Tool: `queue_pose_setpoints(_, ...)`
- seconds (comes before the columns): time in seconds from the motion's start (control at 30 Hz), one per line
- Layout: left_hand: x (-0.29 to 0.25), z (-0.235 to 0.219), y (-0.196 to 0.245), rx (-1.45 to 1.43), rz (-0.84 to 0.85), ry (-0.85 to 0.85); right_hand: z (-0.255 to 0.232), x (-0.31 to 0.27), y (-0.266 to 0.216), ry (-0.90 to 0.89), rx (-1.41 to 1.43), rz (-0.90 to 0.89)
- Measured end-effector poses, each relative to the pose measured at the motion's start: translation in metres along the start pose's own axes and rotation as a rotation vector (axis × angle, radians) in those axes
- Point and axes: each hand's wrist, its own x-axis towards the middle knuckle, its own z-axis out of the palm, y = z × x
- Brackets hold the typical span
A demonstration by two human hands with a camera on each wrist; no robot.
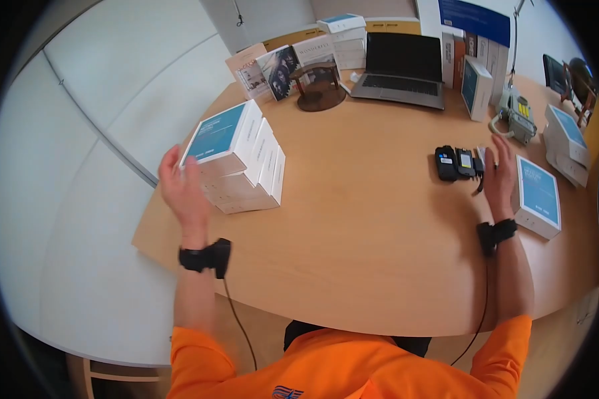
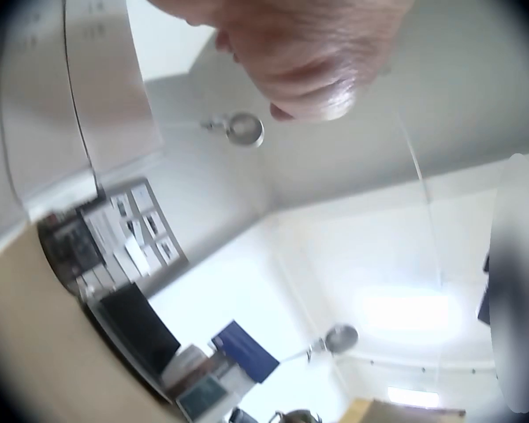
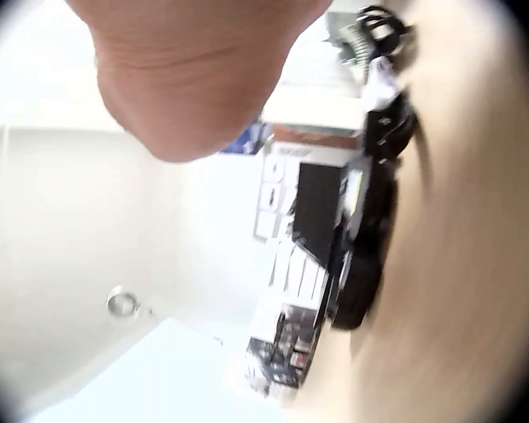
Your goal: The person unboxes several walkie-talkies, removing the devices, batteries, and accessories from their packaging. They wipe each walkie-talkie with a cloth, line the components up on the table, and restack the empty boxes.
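Note:
My left hand point(image 1: 184, 189) is raised at the left side of a stack of white boxes point(image 1: 266, 166), its fingertips close to the edge of the blue-labelled top box point(image 1: 214, 136). In the left wrist view, part of that hand point(image 2: 304, 53) shows beside the stacked box sides point(image 2: 106, 97). My right hand point(image 1: 501, 179) has its fingers extended, between black electronic devices point(image 1: 454, 163) and a single white box with a blue cover point(image 1: 539, 193). Nothing shows in its grasp. The right wrist view has the black devices point(image 3: 361, 256) past the blurred hand point(image 3: 194, 79).
An open laptop point(image 1: 399, 73) stands at the back, beside upright books point(image 1: 279, 70) and a round dark wooden stand point(image 1: 321, 96). Another blue-covered box point(image 1: 476, 86) stands near a grey-green corded device point(image 1: 516, 118). More white boxes point(image 1: 566, 143) are stacked at the right edge.

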Motion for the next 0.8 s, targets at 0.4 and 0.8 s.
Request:
queue_pose_setpoints(0.4,0.029,-0.027,-0.079,-0.148,-0.766,-0.163,0.150,0.003,-0.350,-0.570,1.042,0.129)
queue_pose_setpoints(0.8,0.004,-0.036,-0.030,-0.418,-0.416,-0.265,0.130,0.004,-0.408,-0.265,1.172,0.501)
